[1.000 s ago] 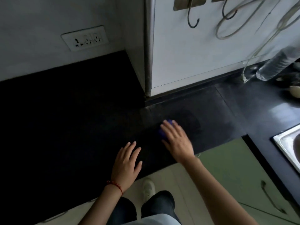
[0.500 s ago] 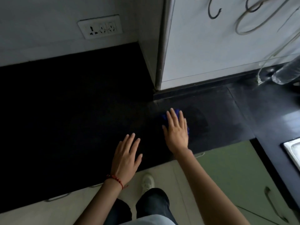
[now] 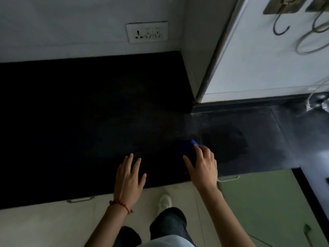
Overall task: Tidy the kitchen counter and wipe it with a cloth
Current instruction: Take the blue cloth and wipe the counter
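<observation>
Blue cloth (image 3: 190, 148) bunches under your right hand (image 3: 202, 168), and your fingers (image 3: 199, 152) lie mostly straight over it, pressing it to the counter (image 3: 89, 113) rather than curling round it; only a small edge of it shows past your fingertips. Your left hand (image 3: 129, 177) rests flat just beside it, fingers spread and holding nothing, close to the front edge. With so little cloth under your palm, a fast stroke could let it slip out, so that your bare fingers skid on the stone and the pass cleans nothing. The surface is black and the light is poor, so you may well miss patches to the left of your left hand, where nothing can be made out. Just beyond your right fingertips sits a dark patch (image 3: 226, 145) ringed by a paler haze; I judge it damp, and if you lean on it your hand could slide. Farther out to the right, a cable (image 3: 309, 100) trails onto the counter near the wall; a wide sweep that way could snag it or push wet cloth against its end. Well beyond your fingers a socket (image 3: 146, 32) sits on the wall, so keep a wet cloth low there.
</observation>
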{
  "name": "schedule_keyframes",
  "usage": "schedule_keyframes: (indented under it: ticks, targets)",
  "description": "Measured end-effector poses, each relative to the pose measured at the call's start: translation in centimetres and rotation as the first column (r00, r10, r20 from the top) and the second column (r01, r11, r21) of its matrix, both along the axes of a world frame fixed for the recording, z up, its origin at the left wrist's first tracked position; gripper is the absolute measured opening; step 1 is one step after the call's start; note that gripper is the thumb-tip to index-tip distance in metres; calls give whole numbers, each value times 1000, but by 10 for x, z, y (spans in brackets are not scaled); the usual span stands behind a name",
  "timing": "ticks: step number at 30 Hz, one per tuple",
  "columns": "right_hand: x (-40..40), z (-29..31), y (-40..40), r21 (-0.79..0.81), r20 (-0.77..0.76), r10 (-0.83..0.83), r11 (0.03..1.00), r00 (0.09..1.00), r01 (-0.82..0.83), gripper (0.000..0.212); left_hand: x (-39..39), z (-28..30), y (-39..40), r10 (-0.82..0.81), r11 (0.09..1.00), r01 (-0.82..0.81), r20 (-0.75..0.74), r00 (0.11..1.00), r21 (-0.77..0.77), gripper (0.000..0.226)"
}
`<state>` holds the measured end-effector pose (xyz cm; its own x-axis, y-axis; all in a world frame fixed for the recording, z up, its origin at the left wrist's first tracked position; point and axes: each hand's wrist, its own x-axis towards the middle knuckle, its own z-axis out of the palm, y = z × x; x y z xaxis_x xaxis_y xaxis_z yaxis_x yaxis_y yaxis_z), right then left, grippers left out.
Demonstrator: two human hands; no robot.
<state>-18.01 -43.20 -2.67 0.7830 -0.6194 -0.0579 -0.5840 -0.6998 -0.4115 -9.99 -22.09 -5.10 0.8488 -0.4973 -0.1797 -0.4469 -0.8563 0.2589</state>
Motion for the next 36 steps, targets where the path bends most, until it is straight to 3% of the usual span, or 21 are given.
schedule_keyframes:
  ticks: [4,9,13,18,22,27,29,31,36]
  targets:
    - [-5,-5,10,-91,-110,67,993,992,-77,77,-3,2,27,-27,1000,27,2,1000,2,53]
    - [7,7,22,-108,-153,2,994,988,-18,69,-7,6,71,-23,1000,23,-5,1000,17,51]
    - [19,23,49,-130,-255,73,985,964,-109,65,-9,14,117,15,1000,-15,9,1000,-8,50]
    - [32,35,159,1,-134,259,965,957,-261,61,-16,20,208,159,979,-154,26,987,-134,48]
    - [42,25,277,149,-52,478,872,877,-467,61,-37,16,314,323,939,-324,-21,946,-116,50]
    - [55,27,398,225,28,733,658,680,-719,36,-96,-2,452,634,768,-640,-102,767,-41,77]
    - [60,18,434,180,40,809,571,586,-801,42,-128,-7,493,741,659,-752,-168,651,-11,80]
    - [64,5,464,166,34,849,515,527,-841,38,-160,-13,526,823,540,-842,-205,529,-2,71]
    - [88,-16,542,365,-253,854,519,454,-773,18,-215,-27,570,929,251,-968,-272,250,-32,41]
